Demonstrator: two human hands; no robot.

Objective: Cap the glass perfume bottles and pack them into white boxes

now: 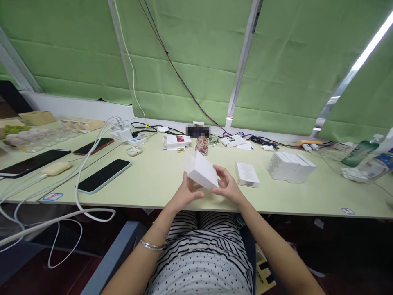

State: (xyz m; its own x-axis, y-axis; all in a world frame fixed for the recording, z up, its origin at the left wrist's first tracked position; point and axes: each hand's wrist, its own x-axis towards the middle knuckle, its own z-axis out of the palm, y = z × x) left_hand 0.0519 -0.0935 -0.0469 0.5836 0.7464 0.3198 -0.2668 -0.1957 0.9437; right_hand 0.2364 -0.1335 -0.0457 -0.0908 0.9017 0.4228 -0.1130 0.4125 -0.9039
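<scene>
White box (203, 171): plain, tilted, part-blurred | right hand (227, 185): gripping it | left hand (186, 193): seemingly likewise

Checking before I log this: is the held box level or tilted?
Tilted: the box slants between the left hand and right hand, its near edge running down toward the right.

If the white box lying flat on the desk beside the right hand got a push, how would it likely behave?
The flat white box would probably slide rather than roll or tip, since it lies on its broad side. Straight edges and flat faces suggest fairly stiff card. Being small, it may be light, but its contents are hidden.
</scene>
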